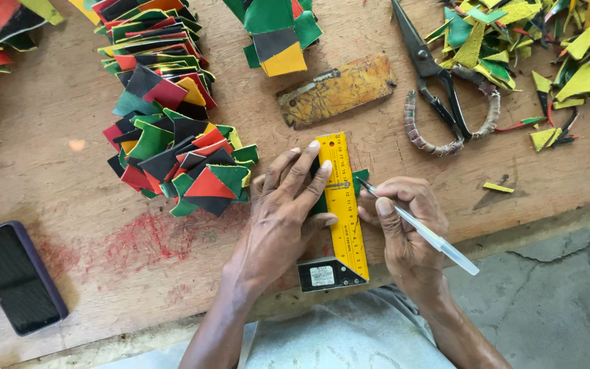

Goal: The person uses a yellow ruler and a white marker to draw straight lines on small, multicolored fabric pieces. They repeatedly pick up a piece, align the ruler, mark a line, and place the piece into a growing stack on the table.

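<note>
While left hand [285, 205] pins ruler [345, 198], pen [421, 229] (right-held)

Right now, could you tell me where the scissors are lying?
In the head view, the scissors lie on the wooden table at upper right, between the worn yellow-brown plate and the heap of offcuts.

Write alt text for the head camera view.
A person's left hand presses a yellow try square onto a green piece on a wooden table while the right hand marks along it with a pen. Coloured patchwork pieces, scissors and a phone lie around.
</note>
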